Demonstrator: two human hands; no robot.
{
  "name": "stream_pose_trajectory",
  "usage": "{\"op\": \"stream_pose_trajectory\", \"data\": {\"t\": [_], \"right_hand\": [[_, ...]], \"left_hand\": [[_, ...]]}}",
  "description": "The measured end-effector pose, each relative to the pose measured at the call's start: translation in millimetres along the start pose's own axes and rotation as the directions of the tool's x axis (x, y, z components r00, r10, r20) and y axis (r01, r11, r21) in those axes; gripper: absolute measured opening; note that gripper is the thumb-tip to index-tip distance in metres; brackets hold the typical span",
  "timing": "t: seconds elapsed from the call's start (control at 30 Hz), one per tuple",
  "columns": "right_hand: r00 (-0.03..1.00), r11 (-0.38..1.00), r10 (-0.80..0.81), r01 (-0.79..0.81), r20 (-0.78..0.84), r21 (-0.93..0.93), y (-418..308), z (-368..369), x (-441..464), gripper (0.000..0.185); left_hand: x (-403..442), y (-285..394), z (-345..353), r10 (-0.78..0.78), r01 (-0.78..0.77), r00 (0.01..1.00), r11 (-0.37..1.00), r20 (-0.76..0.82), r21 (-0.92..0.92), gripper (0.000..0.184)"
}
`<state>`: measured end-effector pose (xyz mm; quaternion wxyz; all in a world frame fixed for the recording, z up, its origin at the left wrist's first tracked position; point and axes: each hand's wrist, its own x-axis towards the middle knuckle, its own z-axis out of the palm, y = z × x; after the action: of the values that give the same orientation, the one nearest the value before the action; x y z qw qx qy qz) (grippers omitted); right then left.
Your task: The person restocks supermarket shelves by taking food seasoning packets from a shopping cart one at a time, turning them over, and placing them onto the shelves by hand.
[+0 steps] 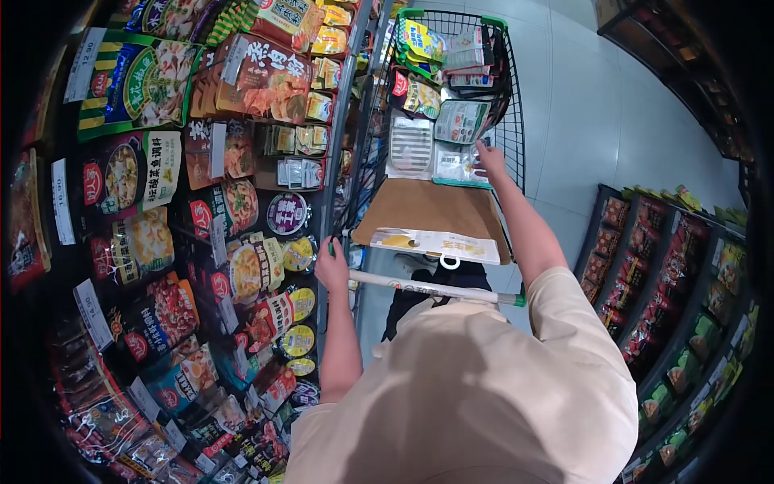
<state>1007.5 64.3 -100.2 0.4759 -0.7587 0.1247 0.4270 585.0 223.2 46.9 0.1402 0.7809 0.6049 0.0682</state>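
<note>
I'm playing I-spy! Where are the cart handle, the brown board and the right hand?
Cart handle [427, 287], head view: middle of bar.
Brown board [435, 208], head view: bare flat face.
Right hand [493, 161], head view: middle of the hand.

Person in a plain beige short-sleeved top and dark trousers, seen from above by a head-worn camera.

The top [532, 379] is a pale, creamy beige and hangs loose, with soft creases toward the front; a broad grey shadow darkens its middle. The right sleeve [568, 310] is short and roomy, with a wide opening around the arm; the left sleeve [308, 418] is the same pale colour. The left hand [331, 264] and right hand [493, 161] are bare, as are both forearms. Lower down, the trousers [403, 300] look black or very dark. A shoe [414, 261] seems pale or greyish, though it is mostly hidden.
</note>
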Motion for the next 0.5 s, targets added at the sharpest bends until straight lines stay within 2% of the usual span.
{"op": "stream_pose_trajectory", "data": {"t": [0.07,0.1,0.2,0.27,0.3,0.37,0.4,0.5], "right_hand": [[1.0,0.999,0.009,-0.009,-0.004,-0.034,-6.3,0.2,25.2,0.066],[0.997,0.997,0.038,-0.042,-0.063,-0.072,-9.9,3.5,35.3,0.066],[0.992,0.992,0.09,-0.097,-0.09,-0.08,-12.1,11.4,60.1,0.057],[0.99,0.996,0.03,-0.041,-0.137,-0.081,-7.4,15.3,75.7,0.044],[0.992,0.995,0.029,-0.041,-0.126,-0.087,-1.6,16.2,88.8,0.044],[0.977,0.934,-0.135,0.07,-0.166,-0.35,24.2,17.5,122.7,0.035],[0.935,0.87,-0.286,0.163,-0.208,-0.466,43.6,20.0,142.6,0.034],[0.93,0.822,-0.327,0.192,-0.169,-0.536,52.6,10.7,147.0,0.03]], "left_hand": [[-1.4,2.9,1.0,-0.021,0.021,1.0,1.0,0.007,0.01,0.03],[-2.5,4.2,1.3,-0.03,0.03,1.0,0.999,0.008,0.019,0.03],[-3.8,7.9,1.8,-0.04,0.04,0.999,0.999,0.012,0.017,0.029],[-5.8,10.8,2.1,-0.052,0.052,0.999,0.999,0.008,0.01,0.029],[-6.3,12.8,2.0,-0.05,0.05,0.999,0.999,0.008,-0.001,0.028],[-8.0,13.4,3.5,-0.063,0.063,0.998,0.998,-0.002,0.001,0.028],[-7.9,14.7,4.3,-0.052,0.052,0.999,0.999,-0.014,-0.009,0.029],[-5.2,17.0,4.0,-0.047,0.046,0.999,0.999,-0.016,-0.024,0.031]]}}
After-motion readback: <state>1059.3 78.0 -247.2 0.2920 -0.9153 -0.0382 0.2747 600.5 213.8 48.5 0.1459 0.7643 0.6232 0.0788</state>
